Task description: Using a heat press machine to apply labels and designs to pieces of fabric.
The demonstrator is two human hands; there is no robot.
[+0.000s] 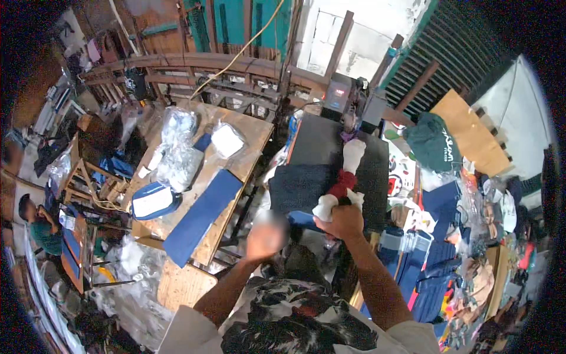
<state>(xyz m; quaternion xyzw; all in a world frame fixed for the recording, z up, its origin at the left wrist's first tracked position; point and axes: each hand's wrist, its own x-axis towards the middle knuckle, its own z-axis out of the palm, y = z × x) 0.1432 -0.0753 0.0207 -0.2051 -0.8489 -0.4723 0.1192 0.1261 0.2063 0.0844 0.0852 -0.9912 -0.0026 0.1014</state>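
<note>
My right hand (343, 222) is closed round the near end of a lever handle (345, 184), which is wrapped in white and dark red cloth. The handle runs back over a dark flat-topped press (318, 138). A folded dark navy cloth (300, 187) lies on the near left part of the press. My left hand (265, 239) is just in front of that cloth's near left corner. A blur covers its fingers, so I cannot make out whether it grips anything. A strip of brighter blue fabric (303, 220) shows between my hands.
Left of me, a wooden table (250, 144) carries a long folded blue cloth (203, 215) and plastic-wrapped packs (177, 147). A control box (339, 93) stands behind the press. Piled garments (436, 248) crowd the right side. A person (44, 230) sits at far left.
</note>
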